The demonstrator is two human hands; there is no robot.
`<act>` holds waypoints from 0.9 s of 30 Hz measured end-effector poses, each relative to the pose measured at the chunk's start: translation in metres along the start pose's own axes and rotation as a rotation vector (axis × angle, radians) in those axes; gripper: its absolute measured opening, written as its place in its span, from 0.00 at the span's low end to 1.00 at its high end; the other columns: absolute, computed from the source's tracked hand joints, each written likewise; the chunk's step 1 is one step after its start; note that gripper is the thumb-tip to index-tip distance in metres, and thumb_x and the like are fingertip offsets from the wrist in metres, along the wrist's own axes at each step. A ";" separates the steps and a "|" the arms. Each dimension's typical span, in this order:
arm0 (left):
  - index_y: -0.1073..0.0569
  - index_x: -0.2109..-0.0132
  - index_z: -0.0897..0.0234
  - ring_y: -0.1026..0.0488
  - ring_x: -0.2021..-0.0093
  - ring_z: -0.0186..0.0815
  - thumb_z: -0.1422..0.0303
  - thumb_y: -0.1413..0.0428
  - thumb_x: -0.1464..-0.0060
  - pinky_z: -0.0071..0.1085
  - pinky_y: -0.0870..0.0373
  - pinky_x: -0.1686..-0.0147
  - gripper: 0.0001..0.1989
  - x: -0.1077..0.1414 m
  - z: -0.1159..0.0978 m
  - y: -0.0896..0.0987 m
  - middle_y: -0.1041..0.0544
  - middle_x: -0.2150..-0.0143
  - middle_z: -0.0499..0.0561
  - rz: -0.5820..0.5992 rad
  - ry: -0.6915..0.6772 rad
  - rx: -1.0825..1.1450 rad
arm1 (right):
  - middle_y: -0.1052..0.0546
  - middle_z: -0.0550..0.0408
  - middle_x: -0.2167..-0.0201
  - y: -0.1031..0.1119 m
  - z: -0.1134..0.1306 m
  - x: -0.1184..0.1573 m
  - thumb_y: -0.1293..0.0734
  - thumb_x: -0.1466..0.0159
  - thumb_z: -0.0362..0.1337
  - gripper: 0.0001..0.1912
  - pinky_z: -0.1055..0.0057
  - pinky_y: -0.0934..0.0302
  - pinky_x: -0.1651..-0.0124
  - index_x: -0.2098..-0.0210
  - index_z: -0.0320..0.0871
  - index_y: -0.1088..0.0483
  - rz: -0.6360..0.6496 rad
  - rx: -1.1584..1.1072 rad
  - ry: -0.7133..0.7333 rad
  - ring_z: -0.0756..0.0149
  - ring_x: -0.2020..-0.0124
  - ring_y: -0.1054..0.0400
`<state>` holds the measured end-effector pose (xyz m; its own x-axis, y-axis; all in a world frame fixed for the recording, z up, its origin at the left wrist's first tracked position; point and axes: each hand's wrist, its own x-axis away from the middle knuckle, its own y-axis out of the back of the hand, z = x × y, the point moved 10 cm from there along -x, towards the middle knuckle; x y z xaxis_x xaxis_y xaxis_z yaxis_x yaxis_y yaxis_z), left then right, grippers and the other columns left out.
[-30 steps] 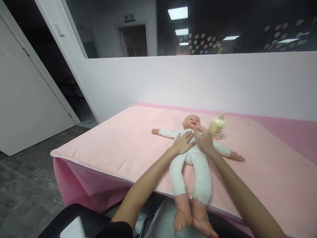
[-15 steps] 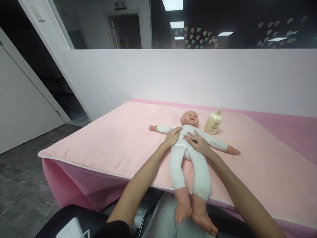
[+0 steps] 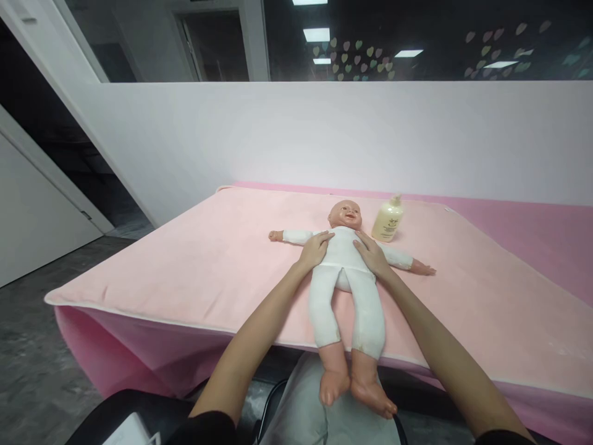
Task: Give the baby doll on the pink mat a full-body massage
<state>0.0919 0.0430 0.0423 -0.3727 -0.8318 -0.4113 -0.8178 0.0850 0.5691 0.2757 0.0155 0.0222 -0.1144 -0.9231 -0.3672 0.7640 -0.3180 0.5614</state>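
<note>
A baby doll [image 3: 343, 250] with a white cloth body lies on its back on a pale pink towel [image 3: 185, 266], head away from me. Its bare feet hang over the near edge above my lap. Resting flat along the doll's side at the left of its chest is my left hand [image 3: 315, 248], fingers stretched toward the shoulder. On the opposite side of the chest, my right hand [image 3: 372, 254] lies with fingers extended and touching the cloth. Neither hand grips anything. A pale yellow pump bottle [image 3: 387, 220] stands by the doll's head, to the right.
Under the towel, a darker pink cover [image 3: 532, 235] shows at the back right and hangs down in front. A white wall [image 3: 324, 136] with a window rises behind the table. At the lower left sits a white device [image 3: 130, 431] with a cable.
My right hand has moved from the middle of the doll's torso out to the right side of its chest. My left hand stays at the left side. The view has shifted slightly.
</note>
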 end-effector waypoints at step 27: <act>0.45 0.33 0.53 0.59 0.28 0.39 0.51 0.60 0.37 0.51 0.66 0.33 0.29 0.007 -0.020 -0.037 0.52 0.28 0.48 0.348 0.015 -0.217 | 0.25 0.45 0.49 0.018 0.028 0.009 0.41 0.38 0.41 0.20 0.52 0.42 0.39 0.53 0.40 0.26 -0.165 0.044 0.125 0.54 0.45 0.32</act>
<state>0.1283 0.0230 0.0326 -0.6027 -0.7821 -0.1583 -0.5324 0.2464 0.8098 0.2702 -0.0044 0.0497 -0.1541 -0.8246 -0.5444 0.7125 -0.4744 0.5169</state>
